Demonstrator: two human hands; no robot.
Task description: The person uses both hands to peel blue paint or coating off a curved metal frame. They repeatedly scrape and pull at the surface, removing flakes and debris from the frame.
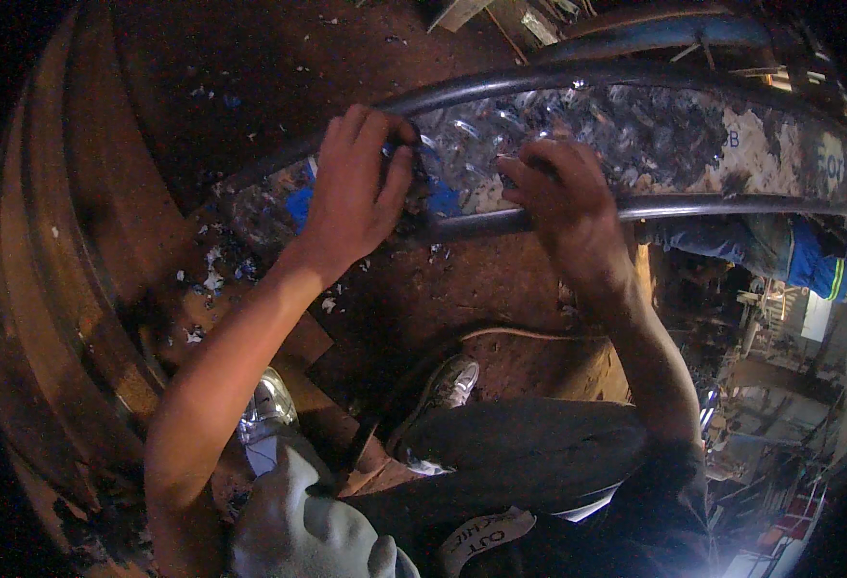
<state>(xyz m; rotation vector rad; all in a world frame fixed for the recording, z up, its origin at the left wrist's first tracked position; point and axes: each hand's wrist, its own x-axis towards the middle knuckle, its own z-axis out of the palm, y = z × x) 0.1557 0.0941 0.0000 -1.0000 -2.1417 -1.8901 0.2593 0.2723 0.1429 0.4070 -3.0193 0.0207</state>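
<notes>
Head view: a long panel with dark rounded edges lies across the far side of the scene, from the left of centre to the right rim; its pale covering is ragged and patchy. The left hand is over the panel's left part, fingers curled, beside a blue patch; whether it grips anything cannot be told. The right hand is over the middle, fingers bent and narrow toward the thumb; its contents cannot be determined. Pale scraps litter the brown floor at left. A person in blue clothing is at far right.

Dim, grainy, bent edges, haze lower right
</notes>
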